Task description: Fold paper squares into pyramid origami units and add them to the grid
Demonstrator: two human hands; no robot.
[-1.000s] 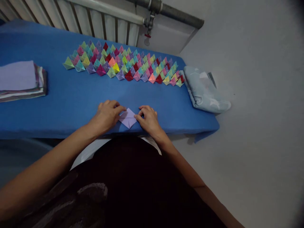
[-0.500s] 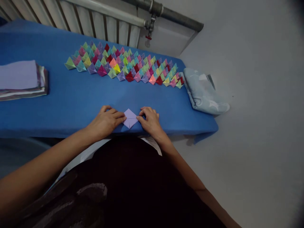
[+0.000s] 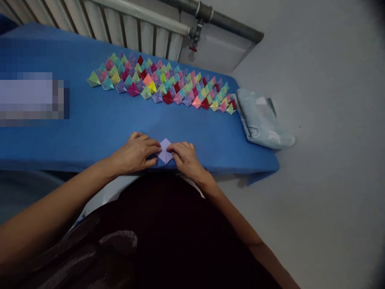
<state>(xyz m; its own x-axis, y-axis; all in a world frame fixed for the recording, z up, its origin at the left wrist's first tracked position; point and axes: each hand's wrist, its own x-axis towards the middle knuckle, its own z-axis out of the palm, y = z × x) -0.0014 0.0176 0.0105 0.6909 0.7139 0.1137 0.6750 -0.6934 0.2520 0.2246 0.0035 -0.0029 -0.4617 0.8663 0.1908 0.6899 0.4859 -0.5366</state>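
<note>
A small lilac sheet of origami paper [image 3: 165, 157], folded into a diamond with creases across its middle, lies near the front edge of the blue-covered table [image 3: 90, 120]. My left hand [image 3: 136, 151] holds its left corner down with the fingertips. From the right, my right hand [image 3: 184, 157] reaches over the paper, thumb and finger closed on a fold near its middle. Beyond both hands, rows of folded paper pieces [image 3: 157, 97] in many colours stand across the table.
A folded pale blue cloth [image 3: 264, 120] lies at the table's right end. At the far left, a lilac-topped stack [image 3: 27, 96] is blurred into blocks. Behind the table are a white radiator [image 3: 129, 32] and a pipe with a red-handled valve [image 3: 193, 49].
My right hand has moved left from the paper's right corner onto its middle. My left hand stays at the left corner. The whole view has shifted slightly.
</note>
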